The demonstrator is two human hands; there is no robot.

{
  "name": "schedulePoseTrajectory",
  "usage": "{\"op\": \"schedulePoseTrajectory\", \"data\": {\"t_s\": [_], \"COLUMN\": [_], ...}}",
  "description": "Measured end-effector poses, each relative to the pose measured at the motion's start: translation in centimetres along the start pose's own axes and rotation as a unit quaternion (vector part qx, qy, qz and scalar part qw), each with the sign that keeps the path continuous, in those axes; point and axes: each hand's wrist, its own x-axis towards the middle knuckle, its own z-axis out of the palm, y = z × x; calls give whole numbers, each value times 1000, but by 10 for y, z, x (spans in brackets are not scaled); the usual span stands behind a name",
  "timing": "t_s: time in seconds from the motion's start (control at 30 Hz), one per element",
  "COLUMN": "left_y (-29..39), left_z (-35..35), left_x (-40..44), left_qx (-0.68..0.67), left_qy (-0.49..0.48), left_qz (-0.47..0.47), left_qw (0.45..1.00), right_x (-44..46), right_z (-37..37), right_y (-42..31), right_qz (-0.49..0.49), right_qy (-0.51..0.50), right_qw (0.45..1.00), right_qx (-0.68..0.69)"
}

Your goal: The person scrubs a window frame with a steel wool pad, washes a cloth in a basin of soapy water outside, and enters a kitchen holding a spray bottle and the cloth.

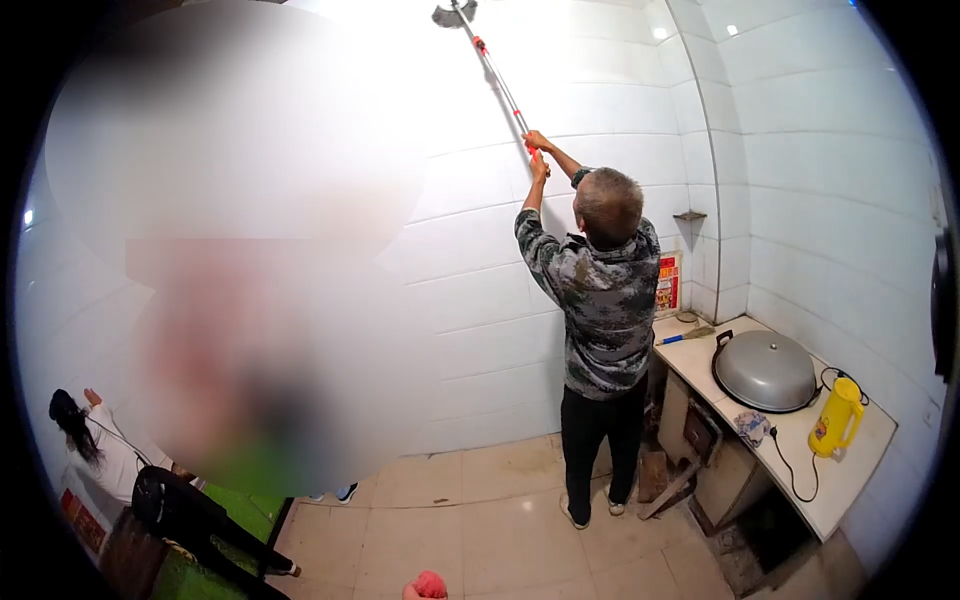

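At the bottom edge, a little left of centre, a small part of my left hand (411,592) shows, closed on a pinkish-red textured thing (431,585), perhaps a cloth or sponge. The frame cuts off the rest of this hand. Below them lies the tan tiled floor (500,545). My right hand is out of view.
A co-worker in a camouflage jacket (610,300) holds a long red-and-silver pole (507,95) against the white tiled wall (480,350). On the right counter (850,490) stand a lidded wok (768,370) and a yellow jug (837,418). Another person (110,455) is lower left; blur covers the left.
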Motion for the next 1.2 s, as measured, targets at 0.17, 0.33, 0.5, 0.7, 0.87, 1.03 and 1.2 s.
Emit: {"op": "schedulePoseTrajectory", "data": {"t_s": [0.17, 0.33, 0.5, 0.7, 0.87, 1.03, 1.2], "left_y": [57, 65, 20, 2, 22, 93, 18], "left_z": [41, 30, -50, -104, -112, -71, -142], "left_x": [-42, -67, -52, -52, -84, -139, -203], "left_qx": [-50, 429, 124, -468, -434, -501, -558], "left_qy": [177, 163, 167, 302, 347, 498, 429], "left_qz": [-115, -3, -84, -165, -130, -119, 10], "left_qw": [976, 889, 974, 814, 821, 698, 711], "right_x": [-7, -8, -15, -34, -34, -91, -154], "right_z": [2, 9, 24, 55, 76, 151, 216], "right_y": [0, -3, -1, -3, -23, -34, -61], "right_qz": [17, 29, 46, 64, -164, -116, -141], "right_qy": [12, 32, 49, 50, -186, -154, -181], "right_qw": [999, 997, 994, 992, 902, 976, 955], "right_qx": [38, 68, 91, 102, -352, -96, -187]}}
